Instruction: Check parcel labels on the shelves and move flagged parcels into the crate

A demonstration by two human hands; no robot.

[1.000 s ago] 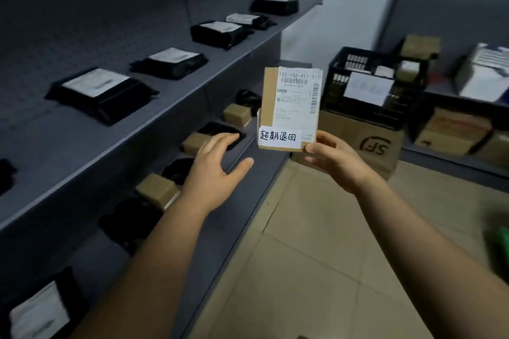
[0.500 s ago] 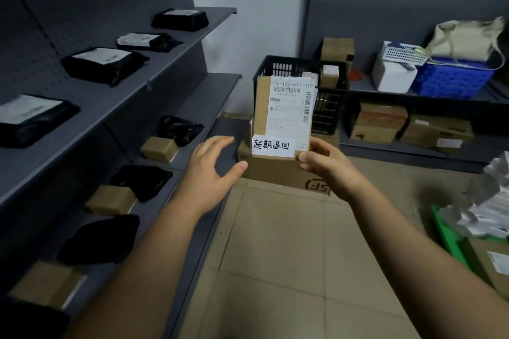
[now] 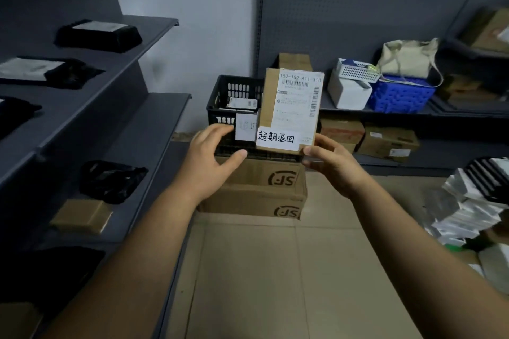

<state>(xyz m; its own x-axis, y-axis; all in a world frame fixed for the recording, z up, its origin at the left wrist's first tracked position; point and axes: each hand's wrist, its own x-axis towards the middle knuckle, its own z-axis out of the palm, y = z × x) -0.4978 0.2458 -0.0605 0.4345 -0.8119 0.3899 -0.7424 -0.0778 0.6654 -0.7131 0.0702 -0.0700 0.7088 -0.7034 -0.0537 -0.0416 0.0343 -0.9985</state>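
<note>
Crate (image 3: 220, 96) drew nearer, 10 o'clock of parcel (image 3: 289, 113) | right hand (image 3: 333, 162) pinched parcel upright, flag label readable | left hand (image 3: 212, 157) open, empty, ready to steady

Blue bskt (image 3: 399, 95), beige bag (image 3: 405, 59), SF ctns (image 3: 248, 175).

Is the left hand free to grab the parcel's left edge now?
Probably yes: the left hand is open and empty, just left of the parcel; the right hand pinches only its lower right corner, and nothing stands between.
</note>
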